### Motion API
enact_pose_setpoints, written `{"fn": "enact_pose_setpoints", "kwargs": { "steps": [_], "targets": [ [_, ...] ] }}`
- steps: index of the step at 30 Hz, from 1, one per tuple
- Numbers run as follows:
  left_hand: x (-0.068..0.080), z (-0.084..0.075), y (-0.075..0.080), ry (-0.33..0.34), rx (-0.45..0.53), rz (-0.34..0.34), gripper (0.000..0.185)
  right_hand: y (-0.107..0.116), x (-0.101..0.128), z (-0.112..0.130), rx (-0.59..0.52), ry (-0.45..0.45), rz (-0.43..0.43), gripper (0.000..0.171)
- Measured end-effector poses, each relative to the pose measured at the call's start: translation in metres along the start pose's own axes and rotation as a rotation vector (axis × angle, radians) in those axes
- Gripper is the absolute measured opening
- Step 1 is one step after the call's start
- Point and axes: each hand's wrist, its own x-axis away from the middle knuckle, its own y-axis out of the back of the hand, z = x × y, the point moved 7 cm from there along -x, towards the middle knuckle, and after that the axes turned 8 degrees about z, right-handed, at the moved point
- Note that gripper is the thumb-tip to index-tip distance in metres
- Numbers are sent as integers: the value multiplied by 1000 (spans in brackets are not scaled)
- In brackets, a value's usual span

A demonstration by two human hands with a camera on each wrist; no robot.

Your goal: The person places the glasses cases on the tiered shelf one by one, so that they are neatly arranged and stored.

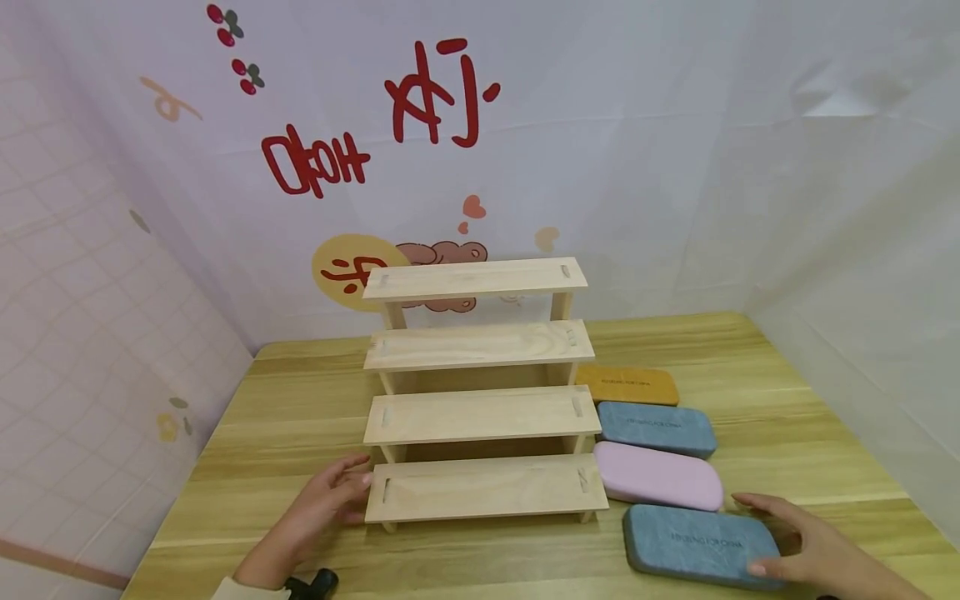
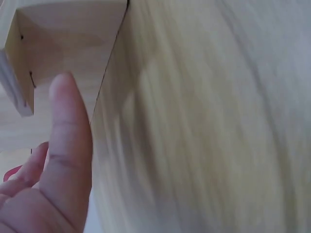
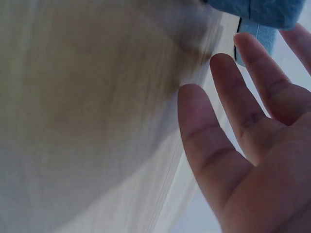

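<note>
Four wooden steps rise on the rack at the middle of the table, seen from my head camera. Backdrop sheets printed with red characters close in behind and on both sides.

Four cases lie in a row just right of the rack: an orange case farthest back, a blue case next, a pink case after it, and a second blue one, the near case, closest to me.

My right hand rests at the right end of the near case, fingers straight and slightly spread, thumb tip touching the case's front corner and the fingertips reaching past its far edge toward the pink case. I cannot tell whether the palm presses on it. In the right wrist view the fingers are apart and uncurled, with blue case material just beyond the tips.

My left hand lies on the table at the left end of the lowest step, fingers relaxed and extended, their tips touching or just short of the board's edge; I cannot tell which. The left wrist view shows one straight finger beside the rack's leg.
</note>
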Motion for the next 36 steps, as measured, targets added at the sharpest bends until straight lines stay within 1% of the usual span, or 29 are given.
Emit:
{"fn": "enact_pose_setpoints", "kwargs": {
  "steps": [2,4,5,7,9,13,17,21,23,27,34,36],
  "targets": [
    [-1,1,-2,3,4,22,64,-5,-1,1,-67,55,36,59],
    [-1,1,-5,1,23,53,65,-8,-1,1,-89,90,61,61],
    [-1,1,-6,1,36,69,65,-10,-2,0,-108,79,77,62],
    [-2,2,-9,1,54,96,65,-11,-2,-2,-88,66,76,63],
    [-2,2,-10,1,67,115,66,-10,-2,-3,-17,29,51,64],
    [-2,1,-11,6,78,132,68,-11,-2,-7,66,-89,40,66],
    [-3,1,-12,9,88,143,69,-13,-2,-11,80,-175,57,68],
    [-3,2,-12,6,104,149,69,-13,-2,-9,129,-178,55,73],
    [-3,2,-12,4,111,153,68,-13,-3,-7,154,-162,49,75],
    [-3,2,-12,-3,119,159,68,-13,-3,-5,182,-149,34,75],
    [-4,5,-11,4,136,155,67,-13,-1,-6,166,-121,15,68],
    [-5,6,-12,3,141,160,67,-12,0,-8,166,-131,17,67]
  ]
}}
